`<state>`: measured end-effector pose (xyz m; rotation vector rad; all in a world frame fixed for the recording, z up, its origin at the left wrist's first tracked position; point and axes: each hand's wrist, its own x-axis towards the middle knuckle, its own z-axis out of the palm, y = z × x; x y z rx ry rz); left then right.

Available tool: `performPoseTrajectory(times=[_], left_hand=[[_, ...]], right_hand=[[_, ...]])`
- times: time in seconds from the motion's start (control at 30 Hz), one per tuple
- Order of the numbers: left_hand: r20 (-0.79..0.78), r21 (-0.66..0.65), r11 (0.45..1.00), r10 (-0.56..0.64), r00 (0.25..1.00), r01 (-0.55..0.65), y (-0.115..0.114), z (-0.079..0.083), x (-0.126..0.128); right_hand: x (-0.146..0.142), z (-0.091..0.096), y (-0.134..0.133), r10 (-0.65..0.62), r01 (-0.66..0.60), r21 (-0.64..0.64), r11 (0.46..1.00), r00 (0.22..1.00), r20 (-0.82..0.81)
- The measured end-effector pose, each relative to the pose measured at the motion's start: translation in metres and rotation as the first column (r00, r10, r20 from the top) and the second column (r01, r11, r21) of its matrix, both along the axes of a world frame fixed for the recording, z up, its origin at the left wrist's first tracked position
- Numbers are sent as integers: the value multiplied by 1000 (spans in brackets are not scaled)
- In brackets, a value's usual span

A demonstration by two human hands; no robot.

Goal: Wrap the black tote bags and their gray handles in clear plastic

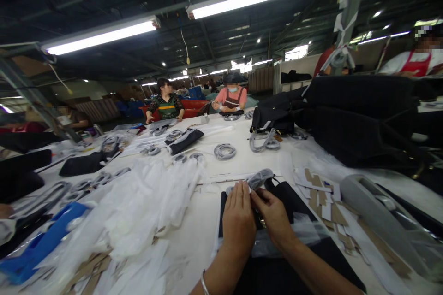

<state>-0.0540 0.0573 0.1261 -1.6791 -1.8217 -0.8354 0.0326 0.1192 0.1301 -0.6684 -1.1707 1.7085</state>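
A black bag (332, 258) lies flat in front of me, with a clear plastic sheet (304, 233) across its middle. On its far edge rests a coiled grey strap (260, 178) that looks wrapped in plastic. My left hand (238, 221) lies over the near side of this coil, fingers stretched out and close together; the palm side is hidden. Beside it, my right hand (275, 214) has its thumb and fingers pinched at the coil, near the left fingertips. A small gold-coloured metal fitting (263, 222) shows on the bag between my hands.
White wrapping sheets (138, 207) pile up at the left, by a blue tape dispenser (44, 244). A grey dispenser-like object (387, 221) and cardboard strips (316, 193) lie right. Coiled straps (224, 151) and black bags (273, 117) dot the table. Several people sit or stand beyond.
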Motion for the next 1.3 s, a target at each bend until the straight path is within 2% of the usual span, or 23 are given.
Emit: performPoseTrajectory(times=[0.1, 0.2, 0.27, 0.33, 0.43, 0.5, 0.57, 0.67, 0.7, 0.77, 0.8, 0.87, 0.93, 1.0, 1.03, 1.07, 1.13, 1.2, 1.3], left_hand=[[40, -17, 1000, -1, 999, 1, -3, -3, 1], [219, -35, 993, -102, 970, 112, -6, 8, -6], [424, -49, 975, -177, 888, 218, -7, 22, -17], [602, -72, 947, -209, 770, 313, -5, 38, -29], [736, -101, 895, -226, 638, 434, 1, 54, -46], [774, -91, 870, -244, 584, 485, 5, 55, -51], [802, -81, 857, -246, 544, 509, 9, 49, -54], [830, -93, 857, -214, 515, 507, 12, 36, -54], [837, -96, 864, -199, 509, 495, 12, 32, -54], [858, -90, 883, -166, 487, 460, 12, 26, -53], [871, -82, 894, -151, 467, 441, 12, 24, -53], [897, -61, 912, -129, 423, 406, 12, 22, -54], [908, -59, 913, -119, 403, 403, 14, 21, -55], [910, -67, 903, -119, 398, 424, 16, 20, -56], [910, -71, 897, -121, 397, 437, 17, 19, -56], [910, -74, 891, -123, 396, 447, 19, 18, -56], [909, -79, 889, -122, 399, 452, 21, 15, -55], [904, -85, 892, -119, 411, 445, 23, 13, -55], [895, -91, 897, -117, 431, 432, 23, 13, -55]], right_hand=[[1, 0, -1, 22, -22, 29, 999, 1000, 4], [5, -2, 0, 30, -30, 33, 999, 999, 17], [7, -2, 4, 44, -45, 15, 999, 999, 10], [10, 1, 8, 75, -75, 12, 997, 997, -21], [12, 6, 11, 115, -112, 53, 992, 992, -56], [11, 10, 10, 130, -125, 102, 987, 990, -47], [12, 11, 11, 141, -140, 172, 975, 990, 6], [27, 13, 21, 117, -204, 353, 913, 960, 253], [40, 15, 28, 61, -219, 421, 880, 933, 356], [81, 18, 44, -146, -184, 543, 819, 849, 508], [109, 19, 53, -364, -134, 649, 749, 735, 572], [174, 20, 71, -573, 5, 698, 716, 575, 584], [240, 18, 85, -689, 132, 709, 693, 412, 596], [295, 13, 95, -720, 223, 686, 693, 282, 635], [315, 9, 97, -708, 254, 661, 706, 243, 663], [330, 4, 99, -682, 279, 625, 729, 222, 697], [346, -6, 102, -606, 321, 528, 786, 229, 762], [349, -15, 105, -531, 354, 428, 832, 283, 799], [348, -16, 109, -489, 387, 346, 855, 377, 787]])
